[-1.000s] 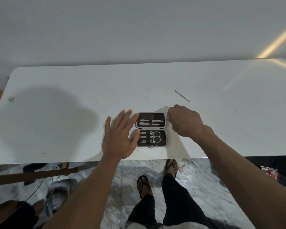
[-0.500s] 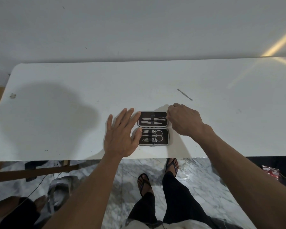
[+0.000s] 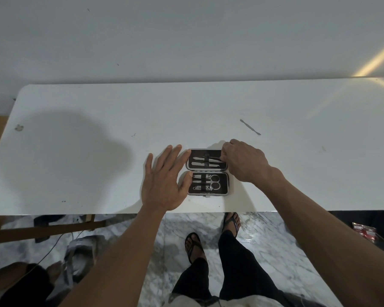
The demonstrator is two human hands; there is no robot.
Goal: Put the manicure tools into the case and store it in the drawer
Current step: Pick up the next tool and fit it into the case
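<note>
The case point(image 3: 207, 172) lies open on the white table point(image 3: 75, 151), directly between the two hands, its two dark-lined halves one beyond the other. The left hand point(image 3: 164, 182) rests flat and spread on the table just to the left of the case, fingers apart, with the index fingertip at the corner of the far half and the thumb tip at the edge of the near half; it grips nothing. The right hand point(image 3: 244, 161) sits curled at the right end of the far half, its fingertips bent down onto the end of a thin metal tool point(image 3: 214, 159) lying in that half under the strap; whether the fingers pinch the tool or only press on it cannot be told, since the knuckles cover the contact. A second slim tool lies alongside it in the same half. The near half, just below the right hand's wrist, holds small scissors point(image 3: 215, 182) and nail clippers point(image 3: 201, 187) under its strap. One loose slender metal tool point(image 3: 250, 127) lies on the bare table beyond the right hand, well apart from the case.
</note>
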